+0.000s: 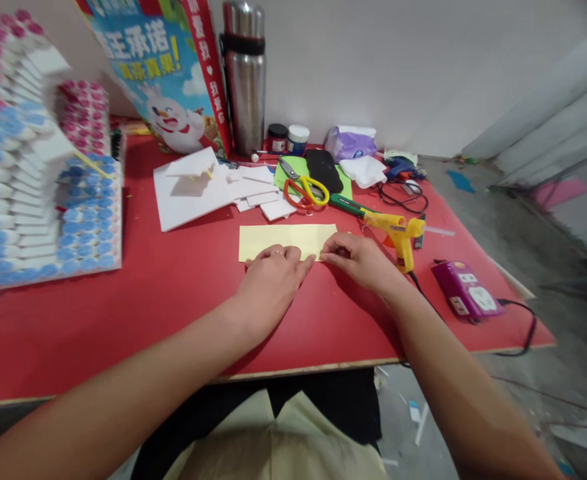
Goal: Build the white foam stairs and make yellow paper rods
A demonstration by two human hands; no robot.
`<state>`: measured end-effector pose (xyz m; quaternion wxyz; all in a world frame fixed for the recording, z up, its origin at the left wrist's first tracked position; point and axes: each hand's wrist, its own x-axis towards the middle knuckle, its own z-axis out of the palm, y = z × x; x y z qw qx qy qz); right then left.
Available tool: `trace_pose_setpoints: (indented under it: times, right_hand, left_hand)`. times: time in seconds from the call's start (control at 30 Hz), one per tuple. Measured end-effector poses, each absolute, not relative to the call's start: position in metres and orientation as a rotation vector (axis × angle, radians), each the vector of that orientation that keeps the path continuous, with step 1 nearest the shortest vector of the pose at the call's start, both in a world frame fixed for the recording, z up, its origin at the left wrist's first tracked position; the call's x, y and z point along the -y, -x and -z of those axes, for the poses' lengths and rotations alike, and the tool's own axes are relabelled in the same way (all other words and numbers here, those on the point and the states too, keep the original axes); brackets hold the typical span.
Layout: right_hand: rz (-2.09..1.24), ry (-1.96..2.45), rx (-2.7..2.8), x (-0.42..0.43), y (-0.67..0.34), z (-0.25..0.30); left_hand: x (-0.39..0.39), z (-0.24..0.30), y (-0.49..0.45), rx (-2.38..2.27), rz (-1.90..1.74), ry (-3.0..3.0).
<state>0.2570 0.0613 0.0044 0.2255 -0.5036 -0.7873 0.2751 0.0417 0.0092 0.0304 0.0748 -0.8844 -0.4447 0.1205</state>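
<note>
A pale yellow strip of paper point(287, 239) lies flat on the red tabletop in front of me. My left hand point(277, 280) bends over its near edge, fingers curled and thumb pressed on the edge towards the right. At the near right corner, my right hand point(356, 257) pinches the same edge between thumb and fingers. The two thumbs are close together. My left palm and fingertips are partly hidden from above, so any fold beneath them cannot be made out.
Behind the paper lie scissors point(306, 190), white foam board pieces point(188, 200) and a black phone-like object point(323, 170). A yellow glue gun point(398, 233) and a purple power box point(466, 288) stand right. Blue and pink flower-covered pieces point(88, 227) fill the left. A steel flask point(246, 87) stands behind.
</note>
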Motion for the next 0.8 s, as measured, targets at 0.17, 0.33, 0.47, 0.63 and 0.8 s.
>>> trace_pose_setpoints:
  times: [0.17,0.33,0.47,0.63,0.8]
  right_hand:
    - [-0.713,1.413,2.212,-0.062,-0.259,-0.005]
    - [-0.682,1.432,2.241,-0.061,-0.261,-0.004]
    - [-0.676,1.439,2.19,-0.057,-0.265,-0.004]
    - [-0.642,1.462,2.201,-0.053,-0.268,-0.004]
    - [-0.522,1.471,2.25,-0.052,-0.268,0.0]
  left_hand:
    - [-0.011,-0.031,-0.043,1.322,-0.38,2.658]
    - [-0.011,-0.032,-0.044,1.309,-0.396,2.648]
    - [-0.011,-0.034,-0.045,1.301,-0.412,2.661]
    - [-0.012,-0.037,-0.045,1.328,-0.42,2.661]
    - [-0.013,-0.037,-0.046,1.345,-0.417,2.674]
